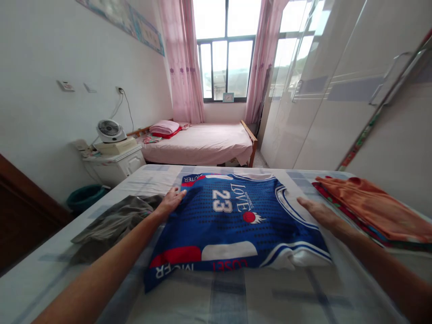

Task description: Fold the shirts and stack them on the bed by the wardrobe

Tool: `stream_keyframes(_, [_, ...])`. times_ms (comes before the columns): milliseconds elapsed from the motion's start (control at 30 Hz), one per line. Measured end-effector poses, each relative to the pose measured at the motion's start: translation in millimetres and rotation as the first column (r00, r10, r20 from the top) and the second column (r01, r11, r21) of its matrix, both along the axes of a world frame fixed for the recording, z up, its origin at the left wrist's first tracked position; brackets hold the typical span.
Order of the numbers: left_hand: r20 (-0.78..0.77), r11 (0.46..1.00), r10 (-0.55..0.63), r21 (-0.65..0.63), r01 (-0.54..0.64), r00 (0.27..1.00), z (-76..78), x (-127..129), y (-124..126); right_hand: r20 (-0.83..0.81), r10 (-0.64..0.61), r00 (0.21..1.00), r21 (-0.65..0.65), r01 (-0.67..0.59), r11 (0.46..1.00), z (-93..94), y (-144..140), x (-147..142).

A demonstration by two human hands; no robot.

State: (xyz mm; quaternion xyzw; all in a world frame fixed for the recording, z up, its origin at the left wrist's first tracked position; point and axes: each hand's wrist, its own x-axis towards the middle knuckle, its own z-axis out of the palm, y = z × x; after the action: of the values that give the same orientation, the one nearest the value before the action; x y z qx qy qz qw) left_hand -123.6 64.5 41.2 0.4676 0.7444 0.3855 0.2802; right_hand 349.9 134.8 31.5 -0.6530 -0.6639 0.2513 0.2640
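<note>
The blue jersey [232,225] lies flat in the middle of the near bed [236,297], with the number 23 facing up. It looks partly folded, with white and red parts turned in along the near edge.

The left hand [170,200] rests open on the far left corner of the jersey, fingers spread, not gripping. The right hand [319,212] lies flat and open on the right edge, by the white trim. Neither hand pinches the cloth.

To do this well, I think both hands should press flat and slide outward, so the bumps go away and the edges stay straight.

A grey-green cloth [114,220] lies crumpled just left of the jersey. A folded orange cloth [374,207] sits on a small pile on the right. A pink bed [202,141] stands far off under the window.
</note>
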Motion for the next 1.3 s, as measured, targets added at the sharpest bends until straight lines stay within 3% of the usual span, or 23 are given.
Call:
stream_keyframes(133, [-0.21, 0.994, -0.108, -0.044, 0.101, 0.972, -4.5, -2.7, -56.2, 0.148, 0.009, 0.989, -0.081, 0.003, 0.997, -26.6, -48.4, 19.5])
stream_keyframes(200, [-0.175, 0.981, -0.188, -0.09, 0.174, 0.967, -1.8, 0.0, -78.8, 0.172, 0.011, 0.985, -0.061, -0.001, 0.998, -27.2, -69.3, 17.8])
stream_keyframes(300, [-0.091, 0.951, -0.282, -0.156, 0.266, 0.955, -1.3, 9.6, -106.1, 0.146, 0.104, 0.984, -0.023, -0.102, 0.995, -17.9, -90.9, 2.5])
stream_keyframes(400, [-0.154, 0.935, -0.337, -0.173, 0.31, 0.929, -1.7, 21.1, -131.3, 0.045, 0.165, 0.985, 0.001, -0.166, 0.986, -12.1, -100.1, -13.7])
stream_keyframes(567, [-0.398, 0.86, -0.507, -0.175, 0.479, 0.765, -1.6, 34.1, -161.0, -0.26, 0.057, 0.964, 0.068, -0.04, 0.997, -28.8, -102.8, -19.0])
stream_keyframes(633, [-0.454, 0.856, -0.505, -0.151, 0.495, 0.734, -2.6, 35.6, -158.7, -0.302, 0.092, 0.949, 0.058, -0.078, 0.995, -31.6, -103.0, -20.4])
stream_keyframes(700, [-0.428, 0.888, -0.438, -0.066, 0.455, 0.791, 0.3, 34.3, -147.8, -0.353, 0.132, 0.926, 0.057, -0.12, 0.991, -23.1, -101.7, -25.2])
stream_keyframes(800, [-0.231, 0.95, -0.277, 0.079, 0.302, 0.932, 19.9, 28.4, -128.1, -0.502, 0.093, 0.86, 0.063, -0.071, 0.995, 9.7, -97.5, -32.5])
stream_keyframes(867, [-0.113, 0.964, -0.224, 0.119, 0.237, 0.968, 42.3, 22.7, -123.0, -0.537, 0.057, 0.842, 0.054, -0.033, 0.998, 35.8, -97.0, -30.3])
stream_keyframes(933, [-0.064, 0.945, -0.307, 0.101, 0.312, 0.95, 65.2, 16.3, -127.9, -0.495, 0.06, 0.867, 0.032, -0.05, 0.998, 55.2, -100.7, -18.7])
stream_keyframes(1033, [0.051, 0.839, -0.536, -0.076, 0.539, 0.843, 84.1, 7.0, -143.6, -0.314, 0.079, 0.946, -0.032, -0.093, 0.995, 59.6, -109.2, 12.6])
stream_keyframes(1100, [0.163, 0.805, -0.551, -0.156, 0.572, 0.819, 80.4, 1.9, -147.2, -0.139, 0.069, 0.988, -0.055, -0.077, 0.995, 47.3, -109.6, 35.6])
stream_keyframes(1200, [0.241, 0.896, -0.395, -0.11, 0.43, 0.886, 54.4, -2.5, -129.8, 0.067, 0.046, 0.997, -0.015, -0.046, 0.999, 20.4, -94.2, 59.3])
stream_keyframes(1300, [0.235, 0.972, -0.211, -0.054, 0.229, 0.949, 23.2, -3.8, -94.6, 0.102, 0.027, 0.994, -0.003, -0.027, 1.0, -0.1, -64.3, 60.8])
